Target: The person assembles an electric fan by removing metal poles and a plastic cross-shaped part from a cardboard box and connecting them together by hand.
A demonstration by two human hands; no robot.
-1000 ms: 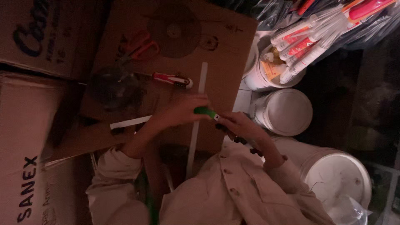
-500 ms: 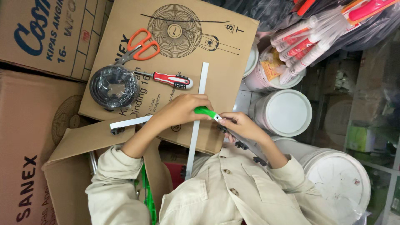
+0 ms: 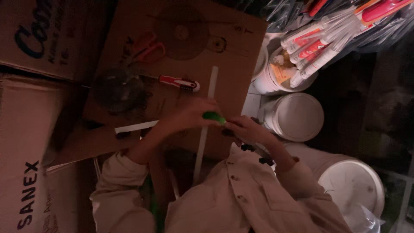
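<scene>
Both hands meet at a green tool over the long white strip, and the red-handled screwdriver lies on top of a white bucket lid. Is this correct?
Not quite. In the head view, the screwdriver lies on the flat cardboard box, not on a bucket lid. The rest holds: left hand and right hand meet at the green tool over the white strip.

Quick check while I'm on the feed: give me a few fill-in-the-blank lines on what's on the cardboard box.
The hands meet at a small ____ tool.
The long strip under them is ____.
The screwdriver has a ____ and white handle.
Beside the box stand white ____ with lids.

Missing words: green; white; red; buckets
</scene>
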